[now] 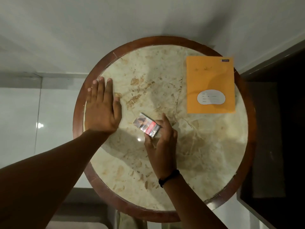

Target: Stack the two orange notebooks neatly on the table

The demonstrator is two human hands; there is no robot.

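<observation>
An orange notebook [210, 80] with a white label lies flat at the far right of the round marble table [165, 171], its right edge over the wooden rim. Whether a second notebook lies under it I cannot tell. My left hand [102, 109] rests flat, fingers spread, on the table's left edge. My right hand [162, 138] grips a small printed box [146, 125] near the table's middle, holding it at its near end against the tabletop.
The table has a dark wooden rim [79, 113]. A dark piece of furniture [272, 129] stands close on the right. Pale glossy floor tiles surround the table on the left and behind.
</observation>
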